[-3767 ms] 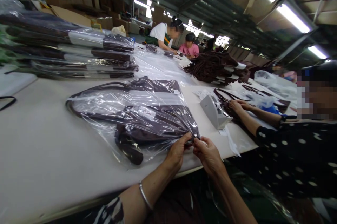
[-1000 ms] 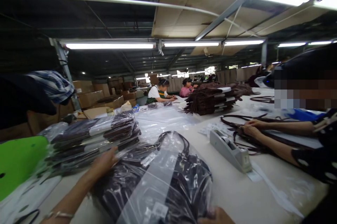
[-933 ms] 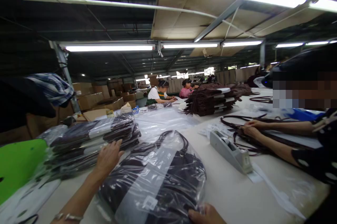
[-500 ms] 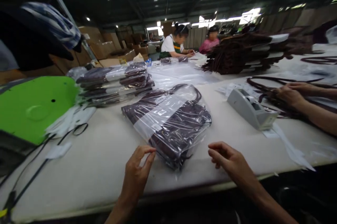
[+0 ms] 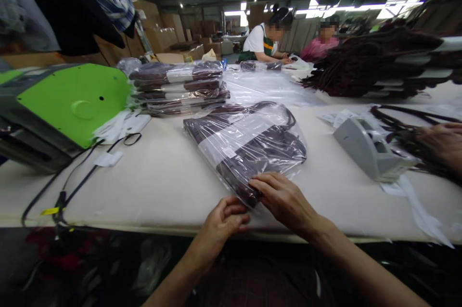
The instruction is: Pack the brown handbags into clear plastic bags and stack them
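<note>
A dark brown bag with looped handles, packed in a clear plastic sleeve (image 5: pixel 249 141), lies flat on the table in front of me. A white band with a small label crosses it under the plastic. My right hand (image 5: pixel 285 198) grips the near corner of the package, fingertips on top and thumb hidden. Just left of that corner, my left hand (image 5: pixel 225 220) is loosely curved with its fingers apart, close to the plastic edge. Whether it touches the plastic, I cannot tell.
A grey tape dispenser (image 5: pixel 375 150) stands right, near a co-worker's hand (image 5: pixel 443 146) on dark straps. Left are a green-sided machine (image 5: pixel 75 105), cables and white tags (image 5: pixel 121 126). Behind are wrapped packages (image 5: pixel 178 88), a dark brown pile (image 5: pixel 378 64) and two people.
My right hand has moved left onto the package's near corner. My left hand has come in beside that corner, its pinched fingers loosening. The view has swung left and down.
</note>
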The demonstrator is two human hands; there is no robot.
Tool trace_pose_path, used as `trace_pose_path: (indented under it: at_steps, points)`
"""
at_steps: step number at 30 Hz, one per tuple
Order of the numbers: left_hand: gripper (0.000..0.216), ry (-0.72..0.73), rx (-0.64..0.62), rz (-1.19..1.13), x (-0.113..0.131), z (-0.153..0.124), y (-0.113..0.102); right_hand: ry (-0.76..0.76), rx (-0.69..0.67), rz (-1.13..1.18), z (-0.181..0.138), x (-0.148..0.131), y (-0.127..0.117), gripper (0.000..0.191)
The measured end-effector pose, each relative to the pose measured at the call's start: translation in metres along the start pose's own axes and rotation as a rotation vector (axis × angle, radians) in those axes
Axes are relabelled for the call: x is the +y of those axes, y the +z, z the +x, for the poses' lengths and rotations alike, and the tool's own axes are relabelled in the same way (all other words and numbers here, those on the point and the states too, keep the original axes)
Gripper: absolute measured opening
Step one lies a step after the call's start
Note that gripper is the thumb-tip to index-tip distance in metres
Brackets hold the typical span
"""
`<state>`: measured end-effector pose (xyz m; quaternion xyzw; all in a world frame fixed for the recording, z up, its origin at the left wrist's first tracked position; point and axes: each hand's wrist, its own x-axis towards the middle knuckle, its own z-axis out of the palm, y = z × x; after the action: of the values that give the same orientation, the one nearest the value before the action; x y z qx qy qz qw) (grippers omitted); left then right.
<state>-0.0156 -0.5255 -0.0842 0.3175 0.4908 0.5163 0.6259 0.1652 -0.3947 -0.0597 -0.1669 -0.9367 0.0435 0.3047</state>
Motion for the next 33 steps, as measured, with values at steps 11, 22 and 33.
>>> trace_pose_path:
  at_steps: [11,22,33]
  points:
    - [0.068,0.086,0.135,-0.158,0.003,0.023,0.027,-0.015,0.072,0.007,0.025,0.0,-0.002,0.015]
    - [0.055,0.237,0.384,-0.227,-0.001,0.042,0.036,0.04,-0.107,0.253,0.018,-0.006,0.0,0.04]
    - [0.04,-0.029,0.286,-0.094,0.015,0.048,0.024,-0.144,0.147,0.086,0.017,-0.005,0.013,0.023]
